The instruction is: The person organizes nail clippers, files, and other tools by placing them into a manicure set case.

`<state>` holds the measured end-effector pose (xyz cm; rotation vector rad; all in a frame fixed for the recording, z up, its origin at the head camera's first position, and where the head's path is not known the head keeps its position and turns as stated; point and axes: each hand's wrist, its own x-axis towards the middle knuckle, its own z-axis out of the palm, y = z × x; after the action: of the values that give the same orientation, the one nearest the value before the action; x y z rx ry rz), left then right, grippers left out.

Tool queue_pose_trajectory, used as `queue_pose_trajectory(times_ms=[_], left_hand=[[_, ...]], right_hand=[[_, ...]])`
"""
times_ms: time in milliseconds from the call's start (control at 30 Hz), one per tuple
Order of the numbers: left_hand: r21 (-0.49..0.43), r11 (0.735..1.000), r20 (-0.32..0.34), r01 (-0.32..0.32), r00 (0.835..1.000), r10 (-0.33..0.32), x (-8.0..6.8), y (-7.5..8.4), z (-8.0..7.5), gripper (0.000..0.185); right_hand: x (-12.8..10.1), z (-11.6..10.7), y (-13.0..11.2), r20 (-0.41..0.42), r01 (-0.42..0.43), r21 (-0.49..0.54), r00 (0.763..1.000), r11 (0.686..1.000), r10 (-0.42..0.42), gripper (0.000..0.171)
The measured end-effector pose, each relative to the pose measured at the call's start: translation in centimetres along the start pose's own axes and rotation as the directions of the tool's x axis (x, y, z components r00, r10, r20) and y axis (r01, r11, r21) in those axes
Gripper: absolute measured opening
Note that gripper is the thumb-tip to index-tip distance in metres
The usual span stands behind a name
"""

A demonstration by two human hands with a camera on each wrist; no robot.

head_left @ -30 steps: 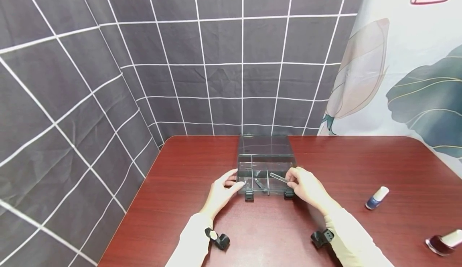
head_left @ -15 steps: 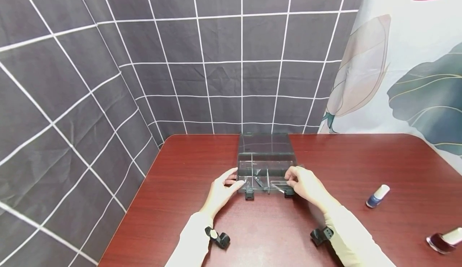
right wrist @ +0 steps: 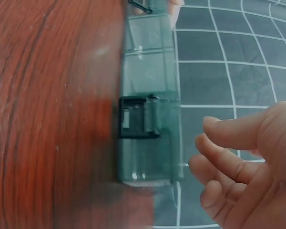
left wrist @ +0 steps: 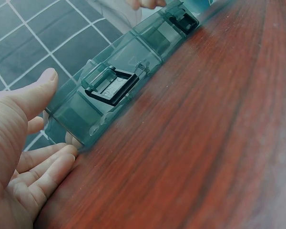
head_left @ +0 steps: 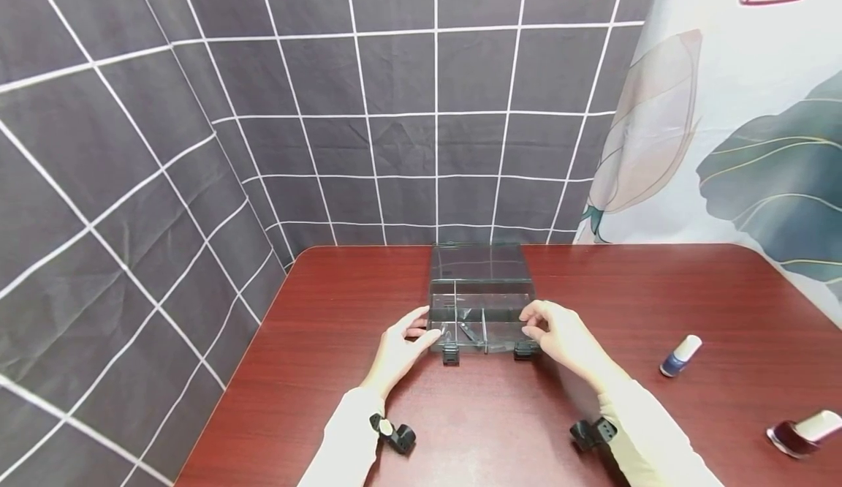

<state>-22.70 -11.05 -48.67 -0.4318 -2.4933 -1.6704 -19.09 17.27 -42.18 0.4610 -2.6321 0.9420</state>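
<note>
Two hands flank clear organizer box (head_left: 480,311) on table (head_left: 658,289): left hand (head_left: 401,344) touching, grip relaxed; right hand (head_left: 559,333) released.

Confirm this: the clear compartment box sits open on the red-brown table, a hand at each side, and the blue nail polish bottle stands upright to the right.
One detail is wrong. The blue nail polish bottle lies on its side, not upright, as the head view shows. The rest holds: the clear compartment box sits open on the red-brown table, with the left hand and right hand at its sides.
</note>
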Motion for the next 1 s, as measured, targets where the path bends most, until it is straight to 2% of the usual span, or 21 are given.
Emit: queue_pose_trajectory(times_ms=[133, 333, 633, 800, 1000], left_hand=[[-0.002, 1.0, 0.001, -0.002, 1.0, 0.002, 0.0, -0.1, 0.2, 0.055], [-0.004, 1.0, 0.005, -0.007, 1.0, 0.007, 0.0, -0.1, 0.2, 0.054], [-0.007, 1.0, 0.006, -0.009, 1.0, 0.009, 0.0, -0.1, 0.1, 0.054], [0.004, 1.0, -0.001, -0.012, 1.0, 0.012, 0.0, -0.2, 0.2, 0.054], [-0.001, 1.0, 0.009, -0.008, 1.0, 0.008, 0.1, -0.1, 0.1, 0.054]], right_hand=[[-1.0, -0.8, -0.1, -0.031, -0.019, 0.006, 0.999, 1.0, 0.02, 0.017], [-3.0, -1.9, 0.5, -0.029, -0.091, 0.007, 0.995, 0.996, 0.091, 0.015], [-4.6, -3.5, 1.6, -0.037, -0.146, -0.05, 0.989, 0.988, 0.144, 0.013], [-5.4, -4.2, 2.0, -0.036, -0.161, -0.051, 0.987, 0.986, 0.16, 0.013], [-6.4, -4.9, 2.6, -0.087, -0.155, -0.058, 0.985, 0.986, 0.15, 0.015]])
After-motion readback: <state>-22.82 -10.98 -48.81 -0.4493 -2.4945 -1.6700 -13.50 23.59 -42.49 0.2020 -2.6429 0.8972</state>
